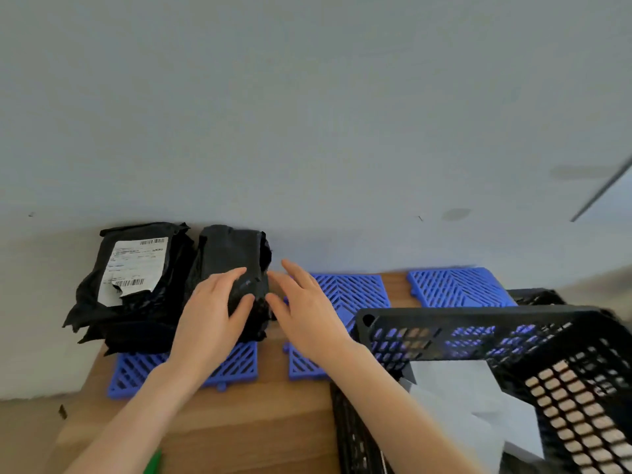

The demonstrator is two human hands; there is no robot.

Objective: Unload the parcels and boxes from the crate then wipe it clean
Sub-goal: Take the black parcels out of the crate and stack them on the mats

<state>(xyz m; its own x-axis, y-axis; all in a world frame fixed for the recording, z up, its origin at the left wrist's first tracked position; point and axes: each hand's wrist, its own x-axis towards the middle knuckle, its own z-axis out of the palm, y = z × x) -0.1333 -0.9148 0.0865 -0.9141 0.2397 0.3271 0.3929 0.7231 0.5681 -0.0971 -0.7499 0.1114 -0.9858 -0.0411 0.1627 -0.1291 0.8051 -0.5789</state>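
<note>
A black plastic-wrapped parcel stands against the wall on a blue grid mat. My left hand rests on its front, fingers spread and thumb against it. My right hand is open just right of the parcel, fingers straight, touching or nearly touching its side. Left of it lies a stack of black parcels, the top one bearing a white shipping label. The black lattice crate sits at the lower right, with white parcels inside.
More blue grid mats lie on the wooden table along the grey wall. A green object pokes in at the bottom edge. The table's left edge drops off beside the parcel stack.
</note>
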